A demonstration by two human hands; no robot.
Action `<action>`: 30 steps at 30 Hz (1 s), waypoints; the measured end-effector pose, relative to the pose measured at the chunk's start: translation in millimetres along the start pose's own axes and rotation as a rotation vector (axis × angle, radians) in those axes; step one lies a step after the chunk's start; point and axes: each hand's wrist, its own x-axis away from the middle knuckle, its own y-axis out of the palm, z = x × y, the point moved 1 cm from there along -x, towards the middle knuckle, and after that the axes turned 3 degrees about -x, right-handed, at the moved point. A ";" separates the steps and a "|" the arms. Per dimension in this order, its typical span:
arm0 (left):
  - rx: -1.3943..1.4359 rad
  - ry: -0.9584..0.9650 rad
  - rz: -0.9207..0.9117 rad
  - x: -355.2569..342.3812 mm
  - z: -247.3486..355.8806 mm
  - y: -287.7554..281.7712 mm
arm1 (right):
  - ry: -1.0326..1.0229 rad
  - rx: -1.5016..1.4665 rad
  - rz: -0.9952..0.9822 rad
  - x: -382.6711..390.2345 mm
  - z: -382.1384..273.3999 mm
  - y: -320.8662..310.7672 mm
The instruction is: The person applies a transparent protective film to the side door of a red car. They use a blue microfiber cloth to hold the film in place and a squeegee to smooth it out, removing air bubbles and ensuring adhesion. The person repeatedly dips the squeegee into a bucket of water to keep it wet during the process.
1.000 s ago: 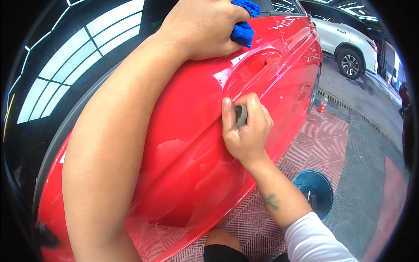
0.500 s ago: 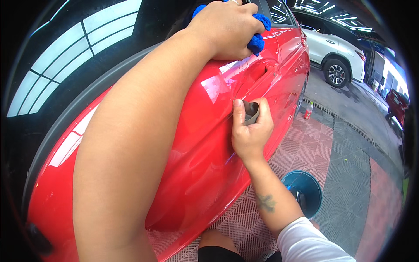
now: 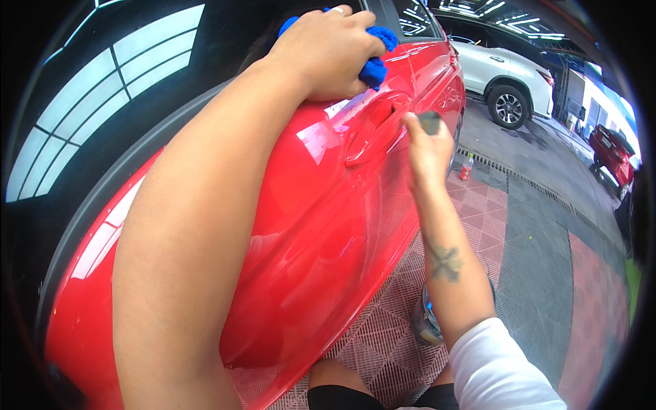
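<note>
The left hand [image 3: 328, 51] presses a blue cloth [image 3: 374, 58] against the top of the red car door [image 3: 321, 225], just below the dark window [image 3: 137, 89]; its fingers are curled together over the cloth, which bunches out past the knuckles. The placement seems to brace the arm along the panel. The right hand [image 3: 427, 147] sits beside the door handle [image 3: 372, 133], fingers pinching a small dark pad [image 3: 429, 121] by its lower part so the top edge stands free, near the paint. Whether the pad touches the door cannot be told. Below the right forearm a blue bucket [image 3: 427, 321] stands on the tiled floor [image 3: 471, 225], close to reach. A small bottle [image 3: 467, 167] stands farther off, and a white car [image 3: 506, 75] is parked well apart.
</note>
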 end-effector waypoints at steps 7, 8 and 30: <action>-0.028 -0.037 -0.356 -8.1 -1.6 -37.5 | 0.439 0.304 0.115 81.7 174.3 -265.8; -0.020 -0.048 -0.314 -9.9 -1.2 -19.4 | 0.462 0.408 0.239 108.4 218.8 -335.8; -0.074 0.081 -0.103 2.3 4.1 13.6 | 1.225 1.563 -1.006 208.4 348.9 -547.8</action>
